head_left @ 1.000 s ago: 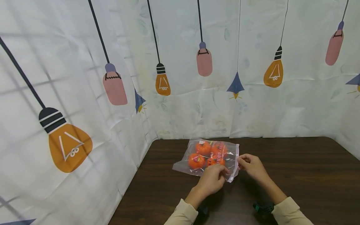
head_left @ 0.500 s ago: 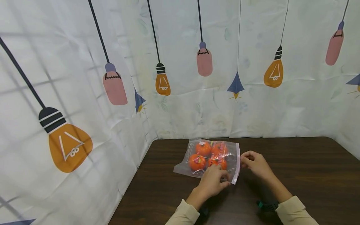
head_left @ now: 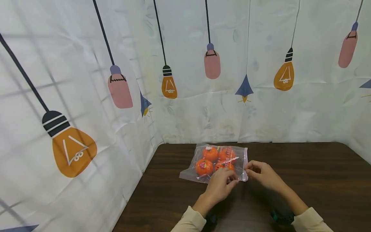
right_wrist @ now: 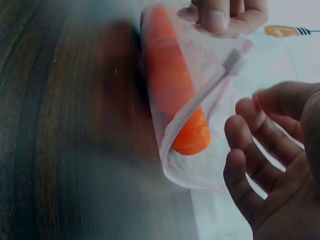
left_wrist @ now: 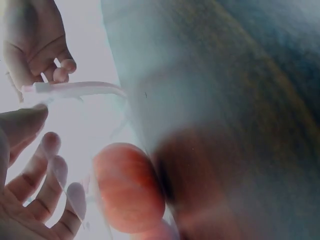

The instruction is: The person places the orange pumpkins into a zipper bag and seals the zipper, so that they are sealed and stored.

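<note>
A clear zip bag [head_left: 187,174] with pink print lies on the table, holding several round orange-red fruits [head_left: 204,167]. Its pink-white zip edge faces right, and the zip slider [right_wrist: 233,62] sits at the near corner. My left hand [head_left: 218,187] lies over the bag's near side, its fingertips against the film and the thumb apart from them. My right hand [head_left: 266,176] is at the zip edge, thumb and index tips close together. In the right wrist view those tips lie beside the slider; whether film is between them is unclear. Part of the bag's mouth gapes.
The dark wooden table [head_left: 313,180] extends right and toward me. A white curtain [head_left: 185,119] with printed hanging lamps borders its back and left sides. A dark band with a green part [head_left: 274,215] shows beneath the right wrist.
The zip edge's near corner has shifted away from me and slightly right. My right hand drew back right, then returned to the edge. The left hand stays nearly in place.
</note>
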`<move>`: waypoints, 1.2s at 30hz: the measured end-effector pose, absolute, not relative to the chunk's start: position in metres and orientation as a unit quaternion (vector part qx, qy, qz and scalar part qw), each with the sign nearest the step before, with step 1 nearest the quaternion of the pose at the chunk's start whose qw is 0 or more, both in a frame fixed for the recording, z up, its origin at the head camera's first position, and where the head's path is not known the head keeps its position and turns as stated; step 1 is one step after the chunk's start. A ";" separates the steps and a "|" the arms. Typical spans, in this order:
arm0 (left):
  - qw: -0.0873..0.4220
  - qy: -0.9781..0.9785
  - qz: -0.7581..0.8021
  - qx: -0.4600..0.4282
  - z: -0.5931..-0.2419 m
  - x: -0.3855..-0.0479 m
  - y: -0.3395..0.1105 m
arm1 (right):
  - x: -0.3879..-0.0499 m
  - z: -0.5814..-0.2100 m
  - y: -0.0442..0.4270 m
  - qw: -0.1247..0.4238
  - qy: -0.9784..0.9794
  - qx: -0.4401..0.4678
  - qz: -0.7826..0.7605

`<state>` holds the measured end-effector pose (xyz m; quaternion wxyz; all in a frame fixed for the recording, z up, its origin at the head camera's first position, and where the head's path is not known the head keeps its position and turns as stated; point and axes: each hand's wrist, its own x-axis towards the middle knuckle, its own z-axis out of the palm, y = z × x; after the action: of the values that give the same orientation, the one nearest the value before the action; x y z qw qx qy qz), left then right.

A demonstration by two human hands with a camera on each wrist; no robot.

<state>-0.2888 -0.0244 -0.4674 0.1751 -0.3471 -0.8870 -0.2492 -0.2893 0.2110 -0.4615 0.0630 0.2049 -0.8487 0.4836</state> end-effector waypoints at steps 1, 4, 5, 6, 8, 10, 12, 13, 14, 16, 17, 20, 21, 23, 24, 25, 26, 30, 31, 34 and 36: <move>0.179 -0.886 -0.256 -0.344 -0.467 -0.289 -0.024 | -0.289 -0.462 0.211 0.059 -0.846 0.216 0.483; 0.197 -0.879 -0.271 -0.338 -0.467 -0.290 -0.025 | -0.288 -0.462 0.211 0.047 -0.843 0.235 0.481; 0.203 -0.878 -0.274 -0.337 -0.467 -0.290 -0.025 | -0.288 -0.463 0.211 0.046 -0.844 0.239 0.477; 0.208 -0.875 -0.279 -0.336 -0.467 -0.290 -0.025 | -0.288 -0.463 0.211 0.045 -0.846 0.241 0.473; 0.213 -0.872 -0.288 -0.334 -0.467 -0.289 -0.025 | -0.289 -0.464 0.211 0.042 -0.849 0.248 0.465; 0.214 -0.871 -0.295 -0.331 -0.466 -0.289 -0.025 | -0.290 -0.465 0.210 0.043 -0.851 0.256 0.457; 0.211 -0.871 -0.300 -0.326 -0.466 -0.288 -0.024 | -0.290 -0.467 0.209 0.047 -0.850 0.264 0.453; 0.210 -0.872 -0.301 -0.324 -0.466 -0.288 -0.024 | -0.290 -0.467 0.208 0.051 -0.849 0.267 0.453; 0.208 -0.873 -0.302 -0.323 -0.466 -0.288 -0.024 | -0.290 -0.468 0.207 0.055 -0.848 0.269 0.453; 0.205 -0.873 -0.306 -0.320 -0.465 -0.287 -0.024 | -0.290 -0.469 0.205 0.064 -0.847 0.271 0.454; 0.204 -0.873 -0.308 -0.319 -0.465 -0.287 -0.024 | -0.290 -0.469 0.204 0.070 -0.846 0.270 0.455; 0.206 -0.871 -0.310 -0.320 -0.464 -0.288 -0.024 | -0.290 -0.470 0.202 0.084 -0.845 0.268 0.455; 0.207 -0.871 -0.310 -0.321 -0.464 -0.288 -0.024 | -0.290 -0.470 0.201 0.087 -0.844 0.267 0.456; 0.210 -0.871 -0.307 -0.321 -0.464 -0.288 -0.024 | -0.290 -0.471 0.200 0.095 -0.844 0.264 0.457; 0.211 -0.871 -0.307 -0.321 -0.464 -0.288 -0.024 | -0.290 -0.470 0.200 0.098 -0.843 0.264 0.458; 0.213 -0.871 -0.307 -0.321 -0.464 -0.289 -0.024 | -0.290 -0.470 0.199 0.102 -0.843 0.264 0.458; 0.215 -0.870 -0.307 -0.321 -0.464 -0.289 -0.024 | -0.289 -0.470 0.198 0.105 -0.843 0.264 0.457; 0.227 -0.867 -0.308 -0.318 -0.463 -0.289 -0.023 | -0.288 -0.470 0.197 0.121 -0.841 0.268 0.454; 0.230 -0.867 -0.309 -0.317 -0.463 -0.289 -0.023 | -0.288 -0.471 0.197 0.126 -0.840 0.270 0.452; 0.241 -0.866 -0.309 -0.312 -0.463 -0.288 -0.023 | -0.289 -0.472 0.196 0.145 -0.837 0.280 0.448; 0.246 -0.865 -0.311 -0.309 -0.464 -0.288 -0.023 | -0.289 -0.474 0.195 0.161 -0.834 0.288 0.442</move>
<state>-0.2880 -0.0229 -0.4638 0.2458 -0.3090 -0.8645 -0.3110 -0.2894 0.1947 -0.4736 0.1612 0.2883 -0.8339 0.4422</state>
